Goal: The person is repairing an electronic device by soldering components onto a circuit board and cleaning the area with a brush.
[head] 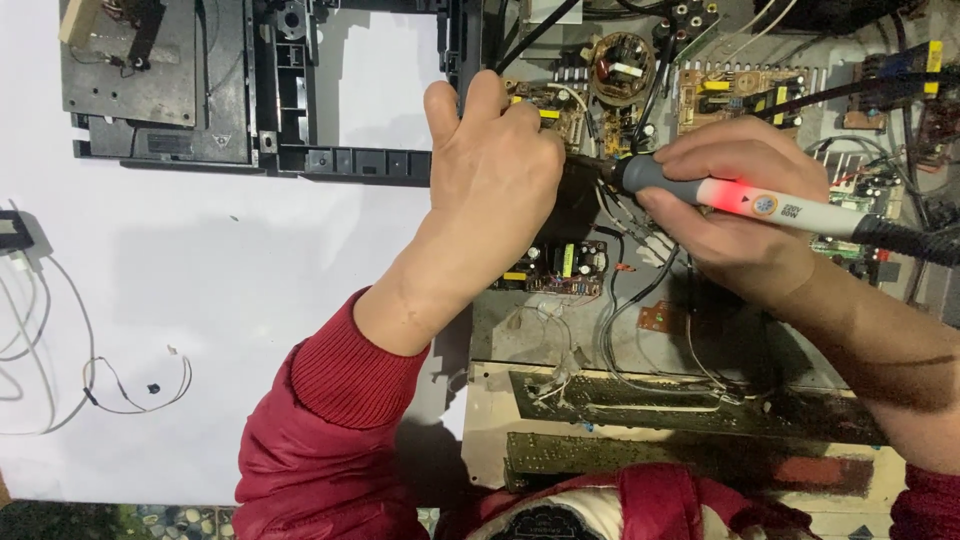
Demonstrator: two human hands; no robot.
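Two hands [495, 160] [735, 200], one soldering iron [780, 208]

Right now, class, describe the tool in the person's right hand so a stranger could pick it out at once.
Start at the opened metal chassis crowded with circuit boards, right of the white sheet. Above it the right hand grips a soldering iron pointing left. Unlike the black cables nearby, it has a pale grey body with a glowing red band.

label: round orange-and-white sticker [765, 204] | place: on the grey soldering iron handle [800, 212], beside its red glow, with small dark print just beside it | packages, signs, screens: none visible
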